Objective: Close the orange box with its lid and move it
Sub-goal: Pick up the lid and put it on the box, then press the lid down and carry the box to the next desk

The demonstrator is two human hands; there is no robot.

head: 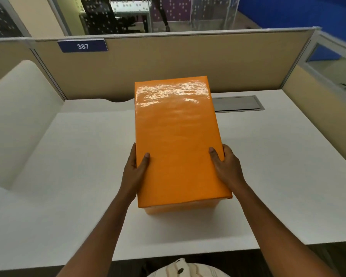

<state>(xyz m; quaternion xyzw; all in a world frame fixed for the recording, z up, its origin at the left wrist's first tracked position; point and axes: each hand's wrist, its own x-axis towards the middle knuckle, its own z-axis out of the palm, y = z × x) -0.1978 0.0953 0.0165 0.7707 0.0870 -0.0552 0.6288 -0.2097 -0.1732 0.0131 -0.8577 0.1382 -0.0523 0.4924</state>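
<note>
Both forearms reach in from the near edge of the white desk (72, 176), the left hand (135, 170) and right hand (225, 166) clamped on opposite long sides of the orange box (177, 208), thumbs laid flat on its lid (176, 136). The lid already sits on the box, which stands mid-desk in front of the partition (168, 60). To move it well, squeeze evenly through the palms and keep the box level — the glossy wrap looks slippery — so the lid stays seated.

An office cubicle: beige partition panels (168, 62) wall in a white table (68, 166), a blue plate (82, 46) reading 387 sits upper left, and glass-walled rooms (128, 15), perhaps meeting spaces, lie beyond.
</note>
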